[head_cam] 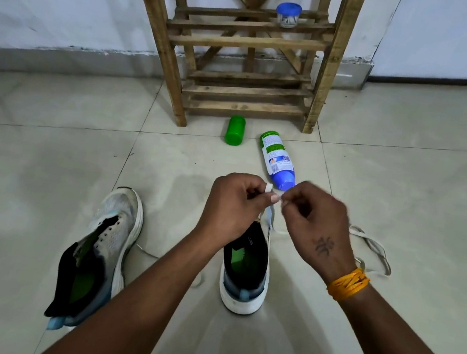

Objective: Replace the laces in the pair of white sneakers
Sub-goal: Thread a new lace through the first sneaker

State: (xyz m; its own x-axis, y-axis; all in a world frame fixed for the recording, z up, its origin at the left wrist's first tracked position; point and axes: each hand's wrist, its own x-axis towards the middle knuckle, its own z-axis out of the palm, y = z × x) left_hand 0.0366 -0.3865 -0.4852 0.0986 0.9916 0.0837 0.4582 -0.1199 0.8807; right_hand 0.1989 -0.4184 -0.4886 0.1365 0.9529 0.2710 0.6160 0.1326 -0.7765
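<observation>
Two white sneakers with black and green insides stand on the tiled floor. The left sneaker [105, 249] has no lace that I can see and its tongue hangs open. The right sneaker [246, 269] sits under my hands, its front hidden by them. My left hand [233, 206] and my right hand [314, 219] are raised above its toe, each pinching a part of a white lace [270, 213] that runs down to the shoe. A second white lace [376, 250] lies looped on the floor to the right of my right hand.
A wooden slatted rack [251, 43] stands against the wall ahead, with a blue-lidded jar [288, 15] on a shelf. A green cap [235, 130] and a blue and white bottle [277, 160] lie on the floor between the rack and my hands.
</observation>
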